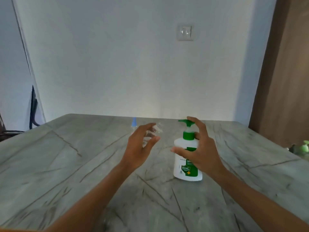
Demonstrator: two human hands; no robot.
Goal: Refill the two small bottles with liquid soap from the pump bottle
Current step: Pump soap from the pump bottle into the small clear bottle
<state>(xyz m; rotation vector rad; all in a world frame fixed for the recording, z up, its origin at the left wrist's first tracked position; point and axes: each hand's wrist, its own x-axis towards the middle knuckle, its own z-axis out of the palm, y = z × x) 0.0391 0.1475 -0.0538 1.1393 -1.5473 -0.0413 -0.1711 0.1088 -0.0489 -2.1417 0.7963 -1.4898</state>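
A white pump bottle (184, 166) with a green pump head and green label stands on the grey marbled table (83, 164), right of centre. My right hand (199, 148) is spread around its upper part: the index finger reaches over the pump head and the thumb lies across the front. My left hand (140, 146) grips a small clear bottle (154, 131), tilted, with its uncapped threaded neck pointing up and right toward the pump. Behind my left hand stands a second small bottle (134, 123) with a blue cap, its body mostly hidden.
A white wall with a light switch (186, 32) rises right behind the table's far edge. A brown door or panel (284, 81) stands at the right. A small green object (305, 146) sits at the table's right edge. Dark furniture (33, 111) shows at the left.
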